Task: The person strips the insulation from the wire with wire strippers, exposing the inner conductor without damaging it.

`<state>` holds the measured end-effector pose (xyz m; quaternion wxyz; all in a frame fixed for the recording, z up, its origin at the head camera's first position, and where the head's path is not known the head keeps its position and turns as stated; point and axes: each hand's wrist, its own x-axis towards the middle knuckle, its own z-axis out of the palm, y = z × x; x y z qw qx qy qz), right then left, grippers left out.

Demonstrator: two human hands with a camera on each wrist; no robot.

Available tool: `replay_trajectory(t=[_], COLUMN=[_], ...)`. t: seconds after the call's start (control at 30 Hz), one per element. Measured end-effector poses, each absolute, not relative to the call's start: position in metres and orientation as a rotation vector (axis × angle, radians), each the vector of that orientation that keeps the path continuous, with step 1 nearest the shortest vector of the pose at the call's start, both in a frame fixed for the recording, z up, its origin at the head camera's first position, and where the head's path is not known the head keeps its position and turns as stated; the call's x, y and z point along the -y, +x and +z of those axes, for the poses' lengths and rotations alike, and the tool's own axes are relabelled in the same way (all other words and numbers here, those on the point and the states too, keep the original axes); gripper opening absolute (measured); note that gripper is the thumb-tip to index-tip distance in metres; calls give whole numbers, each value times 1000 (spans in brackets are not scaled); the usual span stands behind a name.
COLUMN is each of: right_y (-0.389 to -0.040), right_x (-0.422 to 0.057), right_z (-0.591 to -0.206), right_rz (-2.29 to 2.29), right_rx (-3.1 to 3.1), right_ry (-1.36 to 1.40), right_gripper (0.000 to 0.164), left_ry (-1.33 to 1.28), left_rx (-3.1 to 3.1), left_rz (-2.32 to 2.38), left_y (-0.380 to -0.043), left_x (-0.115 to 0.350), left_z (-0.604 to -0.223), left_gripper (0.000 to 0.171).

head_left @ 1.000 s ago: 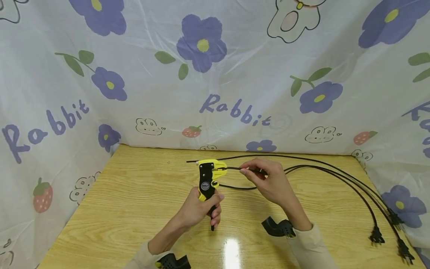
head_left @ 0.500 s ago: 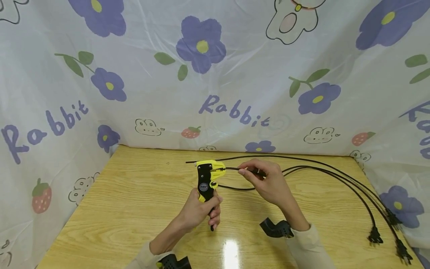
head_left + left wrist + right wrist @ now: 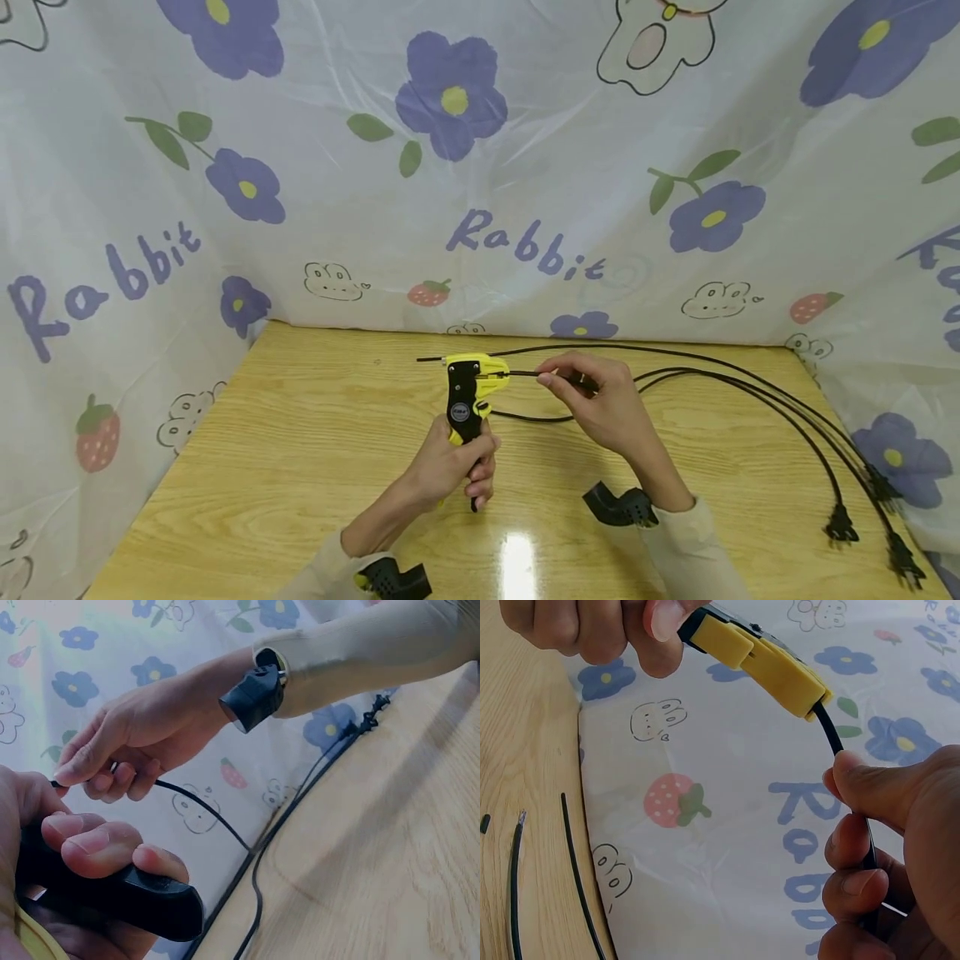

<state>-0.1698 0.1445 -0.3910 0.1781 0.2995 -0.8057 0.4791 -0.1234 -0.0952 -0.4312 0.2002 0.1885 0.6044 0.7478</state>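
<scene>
My left hand (image 3: 453,467) grips the handles of a yellow and black wire stripper (image 3: 463,392), held upright above the table. In the left wrist view, fingers curl round its black handle (image 3: 142,900). My right hand (image 3: 600,404) pinches a black power cable (image 3: 523,373) between thumb and fingers, a short way from the tool. This cable runs into the stripper's yellow head (image 3: 787,675), seen in the right wrist view; its end inside is hidden. The rest of the cable passes through my right palm.
Several black cables curve over the wooden table (image 3: 315,450) to plugs (image 3: 840,527) at the right. In the right wrist view lie a cable with a bare wire end (image 3: 515,885), another cable (image 3: 577,877) and a short black piece (image 3: 485,823). A printed curtain (image 3: 480,192) stands behind.
My left hand and the wire stripper have shifted very slightly up and to the right. My right hand keeps its pinch on the cable in nearly the same place.
</scene>
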Motion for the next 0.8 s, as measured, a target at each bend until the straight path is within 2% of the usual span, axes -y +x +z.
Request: replay_trajectory(t=[0.57, 0.8], right_y=[-172, -173], right_x=[-146, -144], right_z=[-394, -396], right_rz=[1386, 1387], right_rx=[2279, 2291], right_ry=[809, 802], right_gripper=[11, 12], left_ry=[489, 451], left_rx=[-1663, -1708], left_rz=[2077, 2072], left_y=[-125, -128], left_x=[92, 91], left_z=[-431, -434], left_gripper=[30, 36])
